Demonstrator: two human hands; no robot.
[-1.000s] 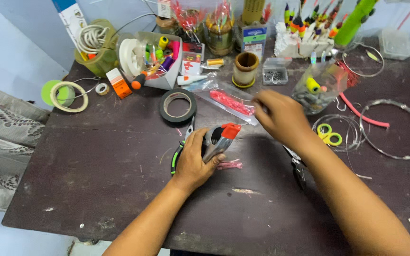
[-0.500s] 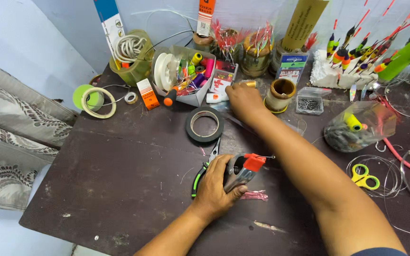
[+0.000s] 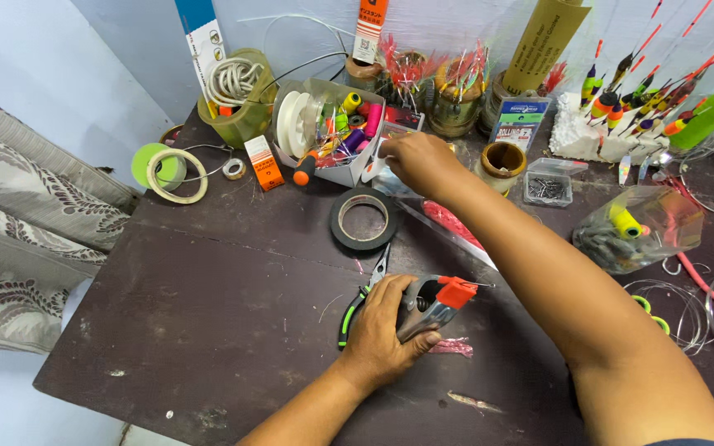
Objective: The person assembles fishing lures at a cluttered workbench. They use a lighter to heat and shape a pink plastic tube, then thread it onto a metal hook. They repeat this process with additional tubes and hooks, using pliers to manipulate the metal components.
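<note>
A grey metal clamp tool point(image 3: 425, 304) with an orange tip lies on the dark bench point(image 3: 208, 314), just below the black tape roll point(image 3: 364, 219). The left hand point(image 3: 382, 334) rests over it, fingers curled around its near side in a loose closing grip, the thumb along the tool's lower edge. Green-handled pliers point(image 3: 363, 296) lie touching the left side of that hand, their jaws pointing up toward the tape roll. A small pink lure point(image 3: 452, 347) lies just right of the left hand's fingertips.

The right hand point(image 3: 419, 161) reaches up past the tape roll, its fingers bent down at the near edge of the white box of thread spools point(image 3: 324, 132). The back of the hand hides the fingertips, so I cannot tell whether its grip is closed on anything. A clear packet of red lures point(image 3: 448, 225) lies under the right forearm, just right of the tape roll.

Further left of the tape roll sit a small orange box point(image 3: 264, 163) and a green tape ring point(image 3: 167, 169). Well to its right stands a clear plastic bag of tackle point(image 3: 638, 227).
</note>
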